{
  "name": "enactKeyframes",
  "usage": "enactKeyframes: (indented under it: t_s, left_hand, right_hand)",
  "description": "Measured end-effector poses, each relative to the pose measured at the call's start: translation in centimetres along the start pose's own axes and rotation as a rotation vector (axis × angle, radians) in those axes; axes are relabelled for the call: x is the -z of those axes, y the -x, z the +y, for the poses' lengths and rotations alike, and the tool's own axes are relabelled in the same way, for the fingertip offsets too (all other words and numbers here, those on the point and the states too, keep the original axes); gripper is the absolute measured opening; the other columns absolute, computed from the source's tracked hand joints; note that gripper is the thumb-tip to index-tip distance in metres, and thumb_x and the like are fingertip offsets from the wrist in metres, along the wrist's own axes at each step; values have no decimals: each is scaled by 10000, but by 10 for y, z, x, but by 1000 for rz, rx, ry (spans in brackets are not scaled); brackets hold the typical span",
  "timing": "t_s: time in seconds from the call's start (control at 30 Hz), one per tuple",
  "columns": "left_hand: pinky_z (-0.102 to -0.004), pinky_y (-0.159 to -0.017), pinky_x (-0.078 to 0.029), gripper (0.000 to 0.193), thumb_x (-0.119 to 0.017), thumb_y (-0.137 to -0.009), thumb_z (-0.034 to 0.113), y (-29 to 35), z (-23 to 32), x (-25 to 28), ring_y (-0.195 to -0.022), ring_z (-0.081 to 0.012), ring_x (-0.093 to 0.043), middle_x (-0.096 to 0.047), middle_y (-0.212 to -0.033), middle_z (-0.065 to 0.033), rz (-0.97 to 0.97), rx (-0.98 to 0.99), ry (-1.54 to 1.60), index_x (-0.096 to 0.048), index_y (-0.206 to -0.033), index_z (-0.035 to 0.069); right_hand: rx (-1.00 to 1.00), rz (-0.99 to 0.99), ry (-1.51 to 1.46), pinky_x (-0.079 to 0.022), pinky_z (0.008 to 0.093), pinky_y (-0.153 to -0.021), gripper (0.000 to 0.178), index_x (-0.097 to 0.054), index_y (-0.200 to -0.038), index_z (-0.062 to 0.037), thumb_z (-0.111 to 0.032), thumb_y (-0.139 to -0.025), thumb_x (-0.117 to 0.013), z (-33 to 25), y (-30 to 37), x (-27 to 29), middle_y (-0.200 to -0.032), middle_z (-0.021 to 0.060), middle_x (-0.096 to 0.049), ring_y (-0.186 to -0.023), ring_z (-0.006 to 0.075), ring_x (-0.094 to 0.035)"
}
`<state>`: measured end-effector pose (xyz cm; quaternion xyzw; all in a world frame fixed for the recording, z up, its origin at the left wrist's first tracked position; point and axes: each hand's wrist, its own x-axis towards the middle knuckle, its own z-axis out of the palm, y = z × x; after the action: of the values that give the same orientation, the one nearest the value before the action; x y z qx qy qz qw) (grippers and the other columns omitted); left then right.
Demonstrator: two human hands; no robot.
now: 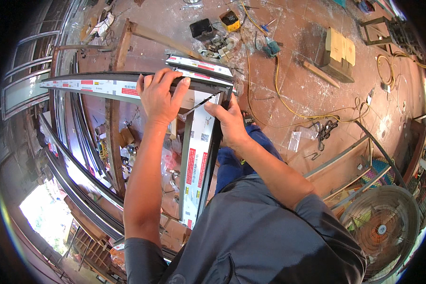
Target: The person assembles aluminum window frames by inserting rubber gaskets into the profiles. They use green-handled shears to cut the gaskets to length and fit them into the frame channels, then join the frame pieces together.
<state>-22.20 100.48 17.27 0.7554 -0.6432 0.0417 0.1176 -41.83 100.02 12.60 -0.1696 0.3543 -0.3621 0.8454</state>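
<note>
In front of me two dark metal frame profiles, faced with white protective film with red labels, meet at a mitred corner. A dark diagonal line shows along the joint. The long profile [99, 86] runs off to the left, and the short profile [196, 165] comes down toward my body. My left hand [161, 97] grips the long profile close to the corner, fingers over its far edge and thumb on its dark strip. My right hand [229, 120] clasps the short profile just below the joint. Its thumb lies on the filmed face, and its other fingers are mostly hidden behind the outer edge.
A wooden trestle [112, 142] stands under the long profile. Another filmed profile piece [206, 68] lies beyond the corner. A yellow cable [284, 102] crosses the floor on the right, near a power tool [271, 48] and a cardboard box [340, 49]. A large fan [381, 229] stands at lower right.
</note>
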Motion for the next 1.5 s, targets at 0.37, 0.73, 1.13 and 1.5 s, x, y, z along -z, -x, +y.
enactKeyframes:
  t_s: [0.37,0.73,1.13,1.5]
  left_hand:
    - [-535,-1216,-326,933,-845,-866,438,72,52,55,-1468,-434,-401,-407,-1582,-261,15,287,523,-422,-1583,16]
    - [-495,-989,-508,1083,-883,-777,273,128,97,59,-1225,-445,-589,-565,-1359,-290,-444,596,486,-289,-1651,35]
    - [-478,-777,-578,1082,-887,-769,279,131,100,54,-938,-400,-663,-595,-1113,-230,-275,470,334,-308,-1663,94]
    - [-502,-789,-575,1091,-883,-762,297,135,99,54,-962,-424,-663,-610,-1144,-238,-253,476,318,-303,-1670,123]
  right_hand:
    - [-1,31,8,-534,316,-889,439,-537,-1292,-78,-166,-929,-769,-2,2,-2,-1079,27,-651,-972,127,-630]
    - [138,119,579,-566,417,-741,316,-658,-1144,-72,-377,-1060,-643,-14,7,22,-992,125,-735,-840,242,-712]
    - [502,64,1612,-565,543,-640,185,-579,-886,-42,-212,-928,-636,-31,14,25,-832,216,-712,-732,433,-707]
    - [435,82,1371,-548,505,-664,239,-648,-871,-32,-253,-962,-665,-58,6,24,-850,190,-704,-764,414,-701]
